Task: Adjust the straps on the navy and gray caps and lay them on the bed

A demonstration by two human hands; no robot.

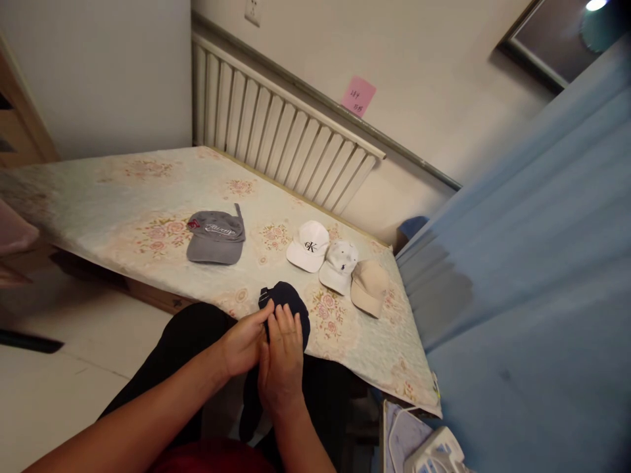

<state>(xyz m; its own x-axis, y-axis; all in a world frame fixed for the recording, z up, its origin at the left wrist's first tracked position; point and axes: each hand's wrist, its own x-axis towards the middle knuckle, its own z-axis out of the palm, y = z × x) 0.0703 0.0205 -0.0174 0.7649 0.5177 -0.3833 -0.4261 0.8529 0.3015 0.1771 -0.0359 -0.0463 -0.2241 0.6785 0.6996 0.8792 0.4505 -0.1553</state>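
Observation:
In front of my lap, at the near edge of the bed, is a dark navy cap (290, 302) with small white marks on one side. My left hand (245, 341) grips its left side, thumb on top and the other fingers mostly hidden. My right hand (283, 361) lies flat over the cap, fingers stretched out side by side, covering part of it. Beyond them rest a white cap with black letters (308, 246), a white cap with a small dark logo (339, 266) and a beige cap (369, 287). A grey cap (217, 236) with white script sits further left.
A floral sheet (276, 197) covers the bed. Behind it stands a white radiator (286, 125) against the wall. A blue curtain (517, 276) hangs along the right side. A white appliance (436, 453) with a cord is at the lower right.

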